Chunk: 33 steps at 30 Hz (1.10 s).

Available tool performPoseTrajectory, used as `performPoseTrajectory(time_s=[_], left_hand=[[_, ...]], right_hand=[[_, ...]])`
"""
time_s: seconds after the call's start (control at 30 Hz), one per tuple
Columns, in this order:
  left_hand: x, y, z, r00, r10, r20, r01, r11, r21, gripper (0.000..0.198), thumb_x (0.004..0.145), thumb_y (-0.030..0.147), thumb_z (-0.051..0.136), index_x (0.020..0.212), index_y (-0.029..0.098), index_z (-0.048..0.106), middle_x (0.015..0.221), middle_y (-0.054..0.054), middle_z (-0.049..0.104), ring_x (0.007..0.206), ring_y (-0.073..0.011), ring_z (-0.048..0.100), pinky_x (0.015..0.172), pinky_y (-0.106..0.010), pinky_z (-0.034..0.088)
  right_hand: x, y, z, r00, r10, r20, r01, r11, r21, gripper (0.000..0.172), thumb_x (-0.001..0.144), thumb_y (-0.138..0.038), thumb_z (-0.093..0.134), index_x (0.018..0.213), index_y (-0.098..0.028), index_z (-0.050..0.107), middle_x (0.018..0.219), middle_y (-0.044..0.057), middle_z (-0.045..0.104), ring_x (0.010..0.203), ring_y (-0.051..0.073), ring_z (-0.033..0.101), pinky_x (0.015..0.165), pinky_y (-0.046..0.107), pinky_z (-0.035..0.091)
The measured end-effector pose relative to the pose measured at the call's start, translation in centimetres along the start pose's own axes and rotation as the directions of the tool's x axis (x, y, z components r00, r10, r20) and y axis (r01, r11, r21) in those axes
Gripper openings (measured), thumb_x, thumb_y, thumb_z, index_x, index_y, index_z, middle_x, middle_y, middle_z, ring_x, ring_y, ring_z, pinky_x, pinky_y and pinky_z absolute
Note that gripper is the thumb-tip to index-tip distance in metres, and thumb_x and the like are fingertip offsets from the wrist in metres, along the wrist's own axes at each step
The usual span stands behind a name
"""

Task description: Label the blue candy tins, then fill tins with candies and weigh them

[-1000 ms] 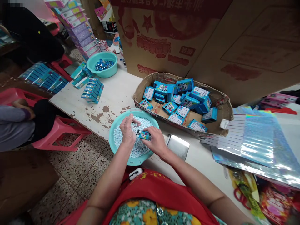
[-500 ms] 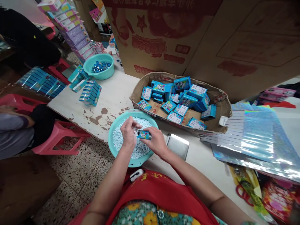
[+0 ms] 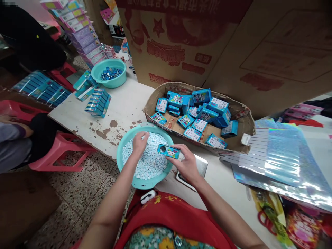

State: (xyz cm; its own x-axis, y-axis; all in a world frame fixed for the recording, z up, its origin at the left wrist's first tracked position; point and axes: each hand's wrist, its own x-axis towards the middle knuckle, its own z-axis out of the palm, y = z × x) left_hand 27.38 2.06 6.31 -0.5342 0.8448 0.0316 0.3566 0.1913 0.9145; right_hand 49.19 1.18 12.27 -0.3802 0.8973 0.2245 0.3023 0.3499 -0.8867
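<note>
One small blue box is up in the right hand, pinched between thumb and fingers above the right rim of the near turquoise basin, and a dark round opening shows at its left end. Over to the left hand: fingers curled in, low over the white pellets filling that basin, and whether anything sits inside the curl, I cannot tell. Just right of the basin, a silver-topped device lies partly hidden below the right hand. Straight beyond, the long cardboard tray carries a jumble of blue boxes, some flat, some on edge, some piled on others. Behind it rises a big carton with red print. Far left, a second turquoise basin holds shiny blue pieces, and a little nearer, a neat block of small packs stands on the worn white table. Out on the right, silvery sheets overlap, catching the light, with a bright red packet nearer still. Left of the table, a seated person is by a pink stool.
</note>
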Motion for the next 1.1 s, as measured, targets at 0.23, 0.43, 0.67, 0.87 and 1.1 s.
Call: performPoseTrajectory(time_s=[0.23,0.43,0.67,0.87,1.1], left_hand=[[-1.8,-3.3,4.9,0.948,0.062,0.314,-0.259,0.722,0.641,0.032,0.084,0.043,0.046,0.105,0.025,0.062,0.106,-0.008,0.059,0.101,-0.0246,0.049,0.086,-0.037,0.038],[-4.2,-4.1,3.0,0.955,0.038,0.294,-0.223,0.745,0.629,0.023,0.081,0.04,0.051,0.09,0.023,0.064,0.095,-0.009,0.058,0.089,-0.0237,0.052,0.071,-0.031,0.039],[-3.3,-2.2,0.7,0.93,-0.366,-0.016,0.339,0.877,-0.341,0.031,0.064,0.045,0.069,0.067,0.017,0.057,0.06,0.002,0.05,0.054,-0.0112,0.047,0.046,-0.02,0.031],[-3.8,4.6,-0.8,0.939,-0.336,0.078,0.265,0.558,-0.787,0.026,0.071,0.039,0.064,0.074,0.017,0.05,0.071,0.002,0.055,0.056,-0.0091,0.054,0.047,-0.02,0.04],[-4.0,6.3,-0.5,0.95,-0.296,-0.095,0.106,0.594,-0.797,0.023,0.073,0.037,0.063,0.073,0.017,0.051,0.07,0.003,0.056,0.058,-0.0095,0.058,0.062,-0.025,0.047]], right_hand=[[0.5,-0.8,-0.6,0.998,0.0,-0.056,-0.002,0.999,-0.035,0.031,0.077,-0.033,0.072,0.103,-0.024,0.06,0.099,0.004,0.061,0.093,0.022,0.057,0.082,0.035,0.045],[0.8,0.5,0.0,0.998,0.052,0.018,-0.049,0.992,-0.12,0.028,0.077,-0.036,0.071,0.1,-0.023,0.061,0.095,0.005,0.062,0.089,0.023,0.058,0.079,0.035,0.045],[0.3,1.8,1.0,0.993,0.049,0.107,-0.027,0.981,-0.194,0.029,0.077,-0.032,0.069,0.102,-0.022,0.06,0.096,0.006,0.061,0.09,0.024,0.057,0.079,0.036,0.045],[0.8,1.7,3.7,0.98,0.002,0.197,0.057,0.954,-0.294,0.03,0.075,-0.025,0.071,0.102,-0.021,0.06,0.099,0.006,0.063,0.094,0.026,0.056,0.081,0.036,0.043],[1.1,0.0,4.8,0.978,-0.021,0.209,0.085,0.949,-0.303,0.032,0.073,-0.027,0.073,0.102,-0.021,0.06,0.098,0.005,0.063,0.095,0.025,0.056,0.081,0.036,0.042]])
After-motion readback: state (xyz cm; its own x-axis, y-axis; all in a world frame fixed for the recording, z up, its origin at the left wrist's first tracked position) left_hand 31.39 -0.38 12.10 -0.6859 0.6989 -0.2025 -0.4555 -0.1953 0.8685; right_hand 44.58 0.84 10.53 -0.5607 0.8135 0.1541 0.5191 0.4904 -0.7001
